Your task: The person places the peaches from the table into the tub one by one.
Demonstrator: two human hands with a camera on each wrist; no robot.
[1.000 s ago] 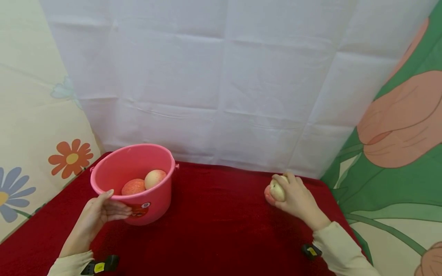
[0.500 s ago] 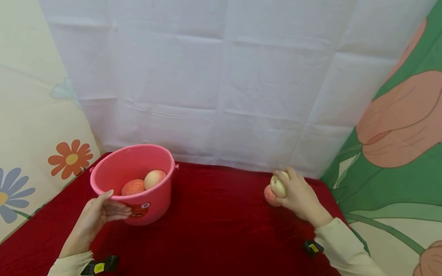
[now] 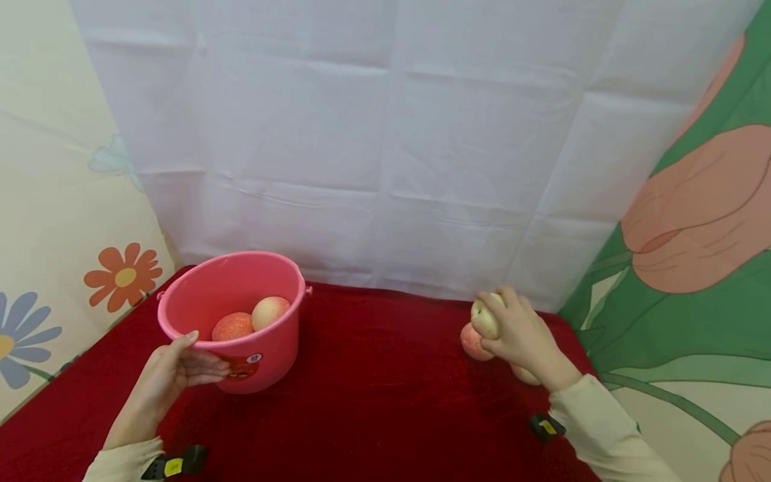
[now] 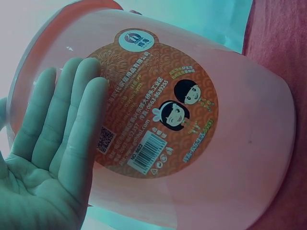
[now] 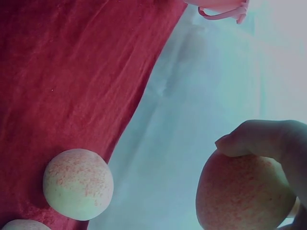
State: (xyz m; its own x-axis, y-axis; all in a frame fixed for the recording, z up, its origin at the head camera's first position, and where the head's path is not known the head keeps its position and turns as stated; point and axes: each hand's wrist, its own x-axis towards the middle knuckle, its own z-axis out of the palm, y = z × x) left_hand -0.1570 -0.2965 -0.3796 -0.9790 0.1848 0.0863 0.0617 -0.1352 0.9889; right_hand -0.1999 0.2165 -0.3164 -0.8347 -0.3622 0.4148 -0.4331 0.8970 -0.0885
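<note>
Pale fruit (image 3: pixel 485 321) has risen slightly, gripped by the right hand (image 3: pixel 523 340), well right of the bucket (image 3: pixel 278 358) the left hand (image 3: pixel 175 375) holds.

A bench (image 3: pixel 385 395) draped in deep red cloth carried a pink bucket (image 3: pixel 280 351) at ten o'clock, a reddish fruit (image 3: pixel 473 342) at two, and a paler fruit (image 3: pixel 526 375), partly hidden, near three.

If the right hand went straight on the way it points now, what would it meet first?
Most likely the white cloth behind the red table: the right hand, gripping a pale fruit, points that way in the head view, though depth is unclear.
</note>
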